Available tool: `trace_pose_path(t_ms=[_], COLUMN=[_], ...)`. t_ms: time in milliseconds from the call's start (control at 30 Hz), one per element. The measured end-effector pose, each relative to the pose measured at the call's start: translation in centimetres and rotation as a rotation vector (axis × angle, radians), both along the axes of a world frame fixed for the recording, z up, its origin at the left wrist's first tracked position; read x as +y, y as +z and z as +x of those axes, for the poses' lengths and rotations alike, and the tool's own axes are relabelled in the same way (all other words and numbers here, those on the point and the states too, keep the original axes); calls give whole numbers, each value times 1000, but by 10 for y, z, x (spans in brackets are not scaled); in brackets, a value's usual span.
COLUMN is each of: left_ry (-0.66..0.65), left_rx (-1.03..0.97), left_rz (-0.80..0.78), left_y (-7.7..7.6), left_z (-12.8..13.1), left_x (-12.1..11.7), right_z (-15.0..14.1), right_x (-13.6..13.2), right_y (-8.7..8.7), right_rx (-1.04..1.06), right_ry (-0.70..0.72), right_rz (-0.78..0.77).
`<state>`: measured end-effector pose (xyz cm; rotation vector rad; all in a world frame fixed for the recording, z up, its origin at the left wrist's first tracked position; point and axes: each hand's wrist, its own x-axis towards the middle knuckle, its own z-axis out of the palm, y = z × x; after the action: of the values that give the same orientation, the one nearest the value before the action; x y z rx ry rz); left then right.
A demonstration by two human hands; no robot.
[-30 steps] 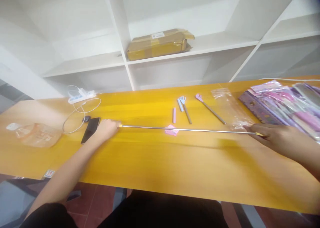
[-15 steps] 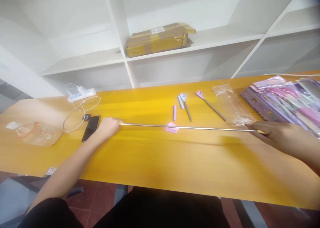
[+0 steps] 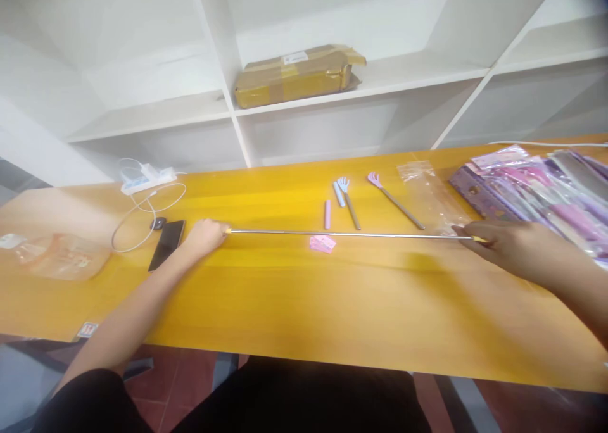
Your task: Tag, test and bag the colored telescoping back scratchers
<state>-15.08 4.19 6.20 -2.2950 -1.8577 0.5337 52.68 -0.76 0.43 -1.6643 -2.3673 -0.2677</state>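
Note:
A long, thin telescopic metal rod [image 3: 361,235] stretches level above the table between both hands. My left hand [image 3: 208,237] is closed round its left end, where a bit of yellow shows. My right hand [image 3: 496,242] grips the other end, also yellow; the fingers hide most of both ends. Beneath the rod's middle lie small pink cards [image 3: 322,244]. Just beyond it are a pink tube [image 3: 327,214], a light blue tube [image 3: 339,194], a back scratcher with a blue claw [image 3: 350,203] and another with a pink claw [image 3: 395,200].
A clear plastic bag [image 3: 430,192] and a purple box [image 3: 479,192] with packaged items occupy the right. On the left are a phone [image 3: 166,246], mouse [image 3: 158,223], power strip [image 3: 148,180] with cable, and clear orange-marked plastic packaging [image 3: 66,256]. A cardboard box [image 3: 294,78] rests on the shelf.
Both hands keep hold of the rod, which now appears slightly higher relative to the pink cards. The whole view has shifted a little; the table items lie as before.

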Motion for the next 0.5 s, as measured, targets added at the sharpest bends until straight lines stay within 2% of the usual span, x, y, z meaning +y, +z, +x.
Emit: trace_pose_path(t_ms=[67, 300, 400, 500], left_ry=[2, 19, 37, 60], left_rx=[-5, -21, -21, -19], left_rz=[3, 6, 12, 11], left_y=[1, 3, 4, 8], left_z=[1, 8, 10, 12], left_x=[1, -2, -1, 3], right_z=[0, -6, -12, -25], right_x=[2, 5, 7, 13], right_y=[1, -2, -1, 9], right_rx=[-4, 49, 63, 38], right_ry=[46, -29, -121, -293], right_rz=[-20, 66, 92, 65])
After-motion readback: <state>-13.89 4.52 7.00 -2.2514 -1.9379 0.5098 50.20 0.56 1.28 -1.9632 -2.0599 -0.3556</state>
